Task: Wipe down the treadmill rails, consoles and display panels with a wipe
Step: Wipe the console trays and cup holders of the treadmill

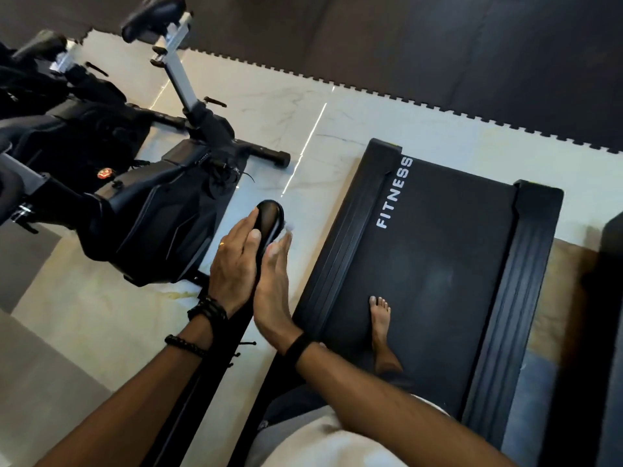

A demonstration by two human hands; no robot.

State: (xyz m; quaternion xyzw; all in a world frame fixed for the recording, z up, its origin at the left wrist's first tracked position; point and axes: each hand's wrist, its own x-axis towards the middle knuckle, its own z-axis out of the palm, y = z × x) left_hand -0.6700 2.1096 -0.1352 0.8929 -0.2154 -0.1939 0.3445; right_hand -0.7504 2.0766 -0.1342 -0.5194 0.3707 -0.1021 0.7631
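Note:
A black treadmill handrail (269, 215) runs from the lower left up to its rounded end in the middle of the view. My left hand (236, 267) grips the rail from its left side, thumb on top. My right hand (274, 291) lies flat against the rail's right side with fingers straight, pressing a pale wipe (288, 230) that barely shows at the fingertips. The treadmill belt (438, 264), printed FITNESS, lies below to the right, and my bare foot (381, 318) stands on it.
Exercise bikes (141, 203) stand close on the left, over the marble floor (303, 106). Dark interlocking floor mats (438, 55) cover the far floor. Another black machine edge (612, 298) shows at the right border.

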